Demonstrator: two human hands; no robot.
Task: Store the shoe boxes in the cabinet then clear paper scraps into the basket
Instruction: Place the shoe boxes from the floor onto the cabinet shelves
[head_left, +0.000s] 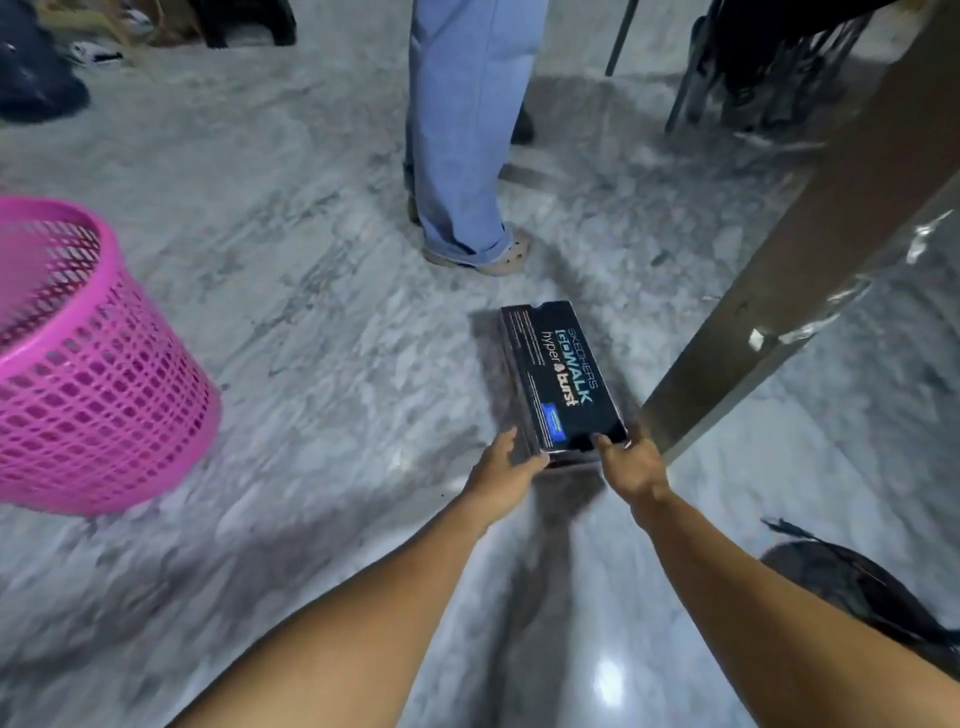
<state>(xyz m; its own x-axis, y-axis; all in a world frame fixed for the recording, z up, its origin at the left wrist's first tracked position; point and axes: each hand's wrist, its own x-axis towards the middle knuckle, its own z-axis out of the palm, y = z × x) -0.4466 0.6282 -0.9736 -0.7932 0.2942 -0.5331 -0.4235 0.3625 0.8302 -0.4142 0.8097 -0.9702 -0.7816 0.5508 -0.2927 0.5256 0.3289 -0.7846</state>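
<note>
While the shoe box (563, 379) is out on the floor, storing is not done; no cabinet or paper scraps in view. Left hand (506, 465) and right hand (631, 467) grip its near end, fingers curled round the corners. Pink basket (88, 358) stands well apart, left.

**Marble floor and what rests on it**

A glossy grey-white veined marble floor (291, 332) carries everything. Left of the two-handed grip stands a pink plastic lattice basket (88, 364), well apart. Beyond the grip, a person's foot in a beige perforated clog (506, 254) is planted. Just right of the grip, a brown wooden slanting panel (810, 249) meets the floor.
</note>
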